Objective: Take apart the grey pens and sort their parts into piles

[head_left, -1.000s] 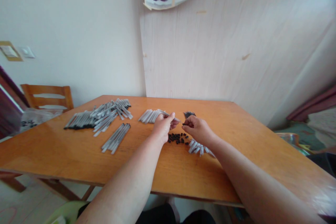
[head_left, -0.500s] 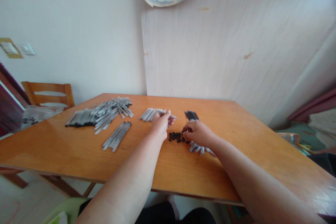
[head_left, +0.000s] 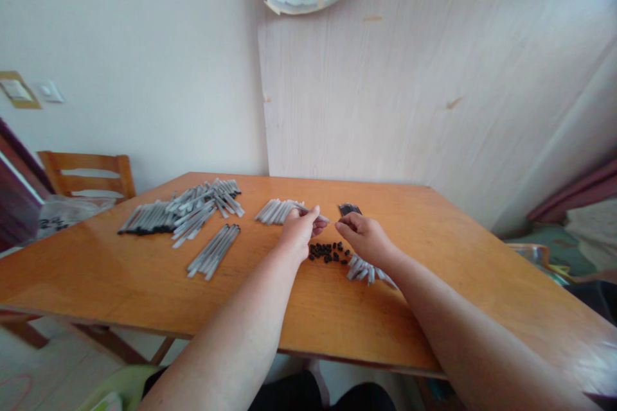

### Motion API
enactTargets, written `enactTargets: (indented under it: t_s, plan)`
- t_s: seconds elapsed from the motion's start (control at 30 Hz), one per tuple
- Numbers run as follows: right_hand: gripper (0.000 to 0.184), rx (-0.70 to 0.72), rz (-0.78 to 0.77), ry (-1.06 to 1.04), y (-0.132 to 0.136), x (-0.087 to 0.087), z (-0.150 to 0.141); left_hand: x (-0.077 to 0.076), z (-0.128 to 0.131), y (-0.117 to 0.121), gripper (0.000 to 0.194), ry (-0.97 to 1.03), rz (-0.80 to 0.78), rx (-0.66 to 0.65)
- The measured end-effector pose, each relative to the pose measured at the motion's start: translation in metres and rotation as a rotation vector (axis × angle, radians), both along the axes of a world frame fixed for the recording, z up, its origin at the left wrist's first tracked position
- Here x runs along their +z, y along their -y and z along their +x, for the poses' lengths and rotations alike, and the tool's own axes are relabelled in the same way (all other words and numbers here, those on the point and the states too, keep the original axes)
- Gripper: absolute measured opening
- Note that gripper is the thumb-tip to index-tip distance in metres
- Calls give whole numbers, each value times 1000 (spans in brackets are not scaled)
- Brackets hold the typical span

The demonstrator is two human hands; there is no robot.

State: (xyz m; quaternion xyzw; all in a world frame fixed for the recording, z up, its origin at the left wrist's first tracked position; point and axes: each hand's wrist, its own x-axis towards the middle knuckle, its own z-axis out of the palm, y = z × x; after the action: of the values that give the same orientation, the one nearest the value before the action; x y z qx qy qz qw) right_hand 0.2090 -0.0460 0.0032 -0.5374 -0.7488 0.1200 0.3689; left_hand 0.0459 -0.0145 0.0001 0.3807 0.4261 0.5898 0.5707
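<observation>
My left hand point(head_left: 301, 228) is closed on a translucent grey pen barrel point(head_left: 324, 217), its tip pointing right. Close to that tip, my right hand point(head_left: 361, 233) pinches a small black plug, nearly hidden by the fingertips. Below and between the hands lie several loose black plugs point(head_left: 326, 250). A loose heap of pale grey tubes point(head_left: 364, 270) lies under my right wrist, and thin dark rods point(head_left: 349, 209) lie behind that hand. Several more barrels point(head_left: 272, 210) lie side by side just behind my left hand.
On the wooden table point(head_left: 270, 289), a big pile of grey barrels with black ends point(head_left: 193, 202) lies at the left. In front of it is a smaller row of capped barrels point(head_left: 214, 252). A wooden chair point(head_left: 91, 173) stands beyond the left edge, and the wall borders the back.
My right hand has lifted from the black plugs and moved up toward the tip of the pen barrel. My left hand still holds the barrel, nearly in place.
</observation>
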Motion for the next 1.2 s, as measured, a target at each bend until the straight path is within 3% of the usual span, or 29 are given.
enactTargets:
  t_s: [0.2, 0.47, 0.57, 0.73, 0.87, 1.2]
  plan:
    - [21, 9, -1, -7, 0, 1, 1, -1, 2, 1, 25, 6, 8, -22]
    - [20, -92, 16, 94, -12, 6, 28, 6, -23, -16, 20, 156, 65, 288]
    - [22, -186, 3, 120, -20, 5, 39, 8, -29, -19, 18, 164, 57, 336]
    - [28, -461, -79, 144, -27, 3, 53, 7, -28, -18, 18, 165, 6, 289]
    - [30, -598, -181, 203, -25, 4, 58, 7, -26, -15, 16, 161, -31, 227]
    - [31, -640, -319, 266, -26, -1, 61, 3, -24, -17, 9, -23, -43, 247]
